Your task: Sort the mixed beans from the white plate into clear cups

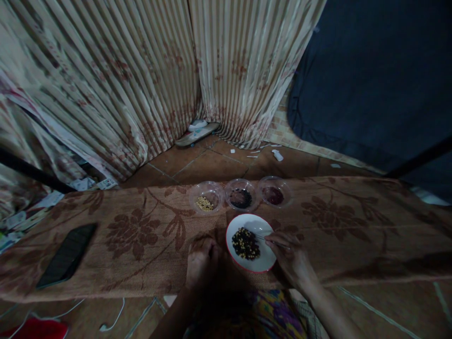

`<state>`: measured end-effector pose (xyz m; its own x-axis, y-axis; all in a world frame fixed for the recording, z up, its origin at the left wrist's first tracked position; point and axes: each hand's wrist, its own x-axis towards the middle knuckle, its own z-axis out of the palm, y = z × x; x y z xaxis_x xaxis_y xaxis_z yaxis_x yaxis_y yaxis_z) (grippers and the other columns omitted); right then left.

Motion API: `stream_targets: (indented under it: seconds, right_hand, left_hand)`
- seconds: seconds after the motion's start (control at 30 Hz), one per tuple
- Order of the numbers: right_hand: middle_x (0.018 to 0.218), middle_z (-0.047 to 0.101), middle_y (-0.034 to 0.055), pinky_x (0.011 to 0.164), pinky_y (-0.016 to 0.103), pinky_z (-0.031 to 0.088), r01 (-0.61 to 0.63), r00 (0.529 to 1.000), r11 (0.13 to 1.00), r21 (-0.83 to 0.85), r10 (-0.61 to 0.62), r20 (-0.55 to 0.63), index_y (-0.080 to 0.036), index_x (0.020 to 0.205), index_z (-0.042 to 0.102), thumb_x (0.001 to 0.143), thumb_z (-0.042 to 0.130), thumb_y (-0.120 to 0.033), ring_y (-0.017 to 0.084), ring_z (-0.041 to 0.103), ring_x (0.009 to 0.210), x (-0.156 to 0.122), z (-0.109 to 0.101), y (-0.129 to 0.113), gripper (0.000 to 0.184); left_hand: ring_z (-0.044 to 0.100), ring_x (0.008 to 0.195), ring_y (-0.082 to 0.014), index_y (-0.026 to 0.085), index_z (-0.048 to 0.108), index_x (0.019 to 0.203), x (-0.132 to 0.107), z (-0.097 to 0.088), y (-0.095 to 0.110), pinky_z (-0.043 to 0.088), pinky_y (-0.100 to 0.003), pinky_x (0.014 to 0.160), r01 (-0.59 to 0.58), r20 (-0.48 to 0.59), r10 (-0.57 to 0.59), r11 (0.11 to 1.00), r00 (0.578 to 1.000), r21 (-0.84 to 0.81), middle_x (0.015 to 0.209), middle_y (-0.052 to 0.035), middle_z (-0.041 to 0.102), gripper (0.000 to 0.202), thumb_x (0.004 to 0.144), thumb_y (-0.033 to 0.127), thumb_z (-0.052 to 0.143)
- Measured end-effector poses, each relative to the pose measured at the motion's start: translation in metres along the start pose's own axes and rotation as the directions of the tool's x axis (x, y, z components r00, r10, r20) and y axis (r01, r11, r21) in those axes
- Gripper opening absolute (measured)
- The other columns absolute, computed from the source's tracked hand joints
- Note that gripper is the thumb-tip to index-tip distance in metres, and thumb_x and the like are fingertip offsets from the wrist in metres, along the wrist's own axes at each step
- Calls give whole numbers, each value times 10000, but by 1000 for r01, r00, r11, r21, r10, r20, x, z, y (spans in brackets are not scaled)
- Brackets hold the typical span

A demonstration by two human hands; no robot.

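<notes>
A white plate with a red rim (pixel 269 261) stands on the cloth, holding a mixed heap of dark and yellow beans (pixel 246 244). Over its right side, my right hand (pixel 291 256) pinches thin metal tweezers (pixel 259 237), whose tips reach the heap's edge. My left hand (pixel 203 261) rests curled into a fist on the cloth, left of the plate; nothing shows in it. Behind the plate, three clear plastic bowls sit in a row: yellow beans (pixel 205 203) in the left, black beans (pixel 243 198) in the middle, dark red beans (pixel 272 195) in the right.
A brown flowered cloth (pixel 148 268) covers the long narrow table. A dark phone (pixel 68 254) lies at its left end. Striped curtains (pixel 240 70) hang beyond. A skateboard (pixel 197 135) and small white scraps lie on the tiled floor. A white cable (pixel 116 316) runs below the front edge.
</notes>
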<state>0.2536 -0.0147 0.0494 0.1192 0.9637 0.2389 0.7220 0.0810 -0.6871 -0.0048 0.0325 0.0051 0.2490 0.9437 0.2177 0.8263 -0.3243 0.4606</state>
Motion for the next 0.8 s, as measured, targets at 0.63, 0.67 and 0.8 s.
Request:
stream_targets:
  seconds: [0.63, 0.67, 0.8]
  right_hand:
    - [961, 723, 62, 846, 396, 495, -79, 996, 997, 8, 79, -29, -263, 895, 723, 910, 513, -494, 255, 640, 953, -9, -12, -2, 312]
    - [956, 724, 58, 843, 395, 496, -83, 996, 997, 9, 83, -22, -265, 887, 723, 909, 514, -492, 253, 642, 945, -10, -12, -3, 309]
    - [958, 727, 52, 837, 399, 493, -97, 995, 995, 13, 97, -1, -265, 879, 719, 908, 518, -485, 251, 645, 934, -10, -12, -5, 300]
  left_hand:
    - [598, 823, -184, 225, 587, 795, 1, 1, 1, 420, -330, 816, 6, 0, -6, 1000, 1000, 11, 818, -21, 660, 153, 883, 203, 462]
    - [599, 818, -184, 226, 586, 794, 1, 1, 0, 420, -331, 815, 2, -1, -2, 1000, 1000, 13, 812, -20, 660, 152, 881, 204, 463]
    - [600, 810, -186, 228, 585, 779, 1, 0, 1, 419, -329, 802, 6, -6, -6, 1000, 1000, 7, 795, -17, 660, 151, 873, 203, 469]
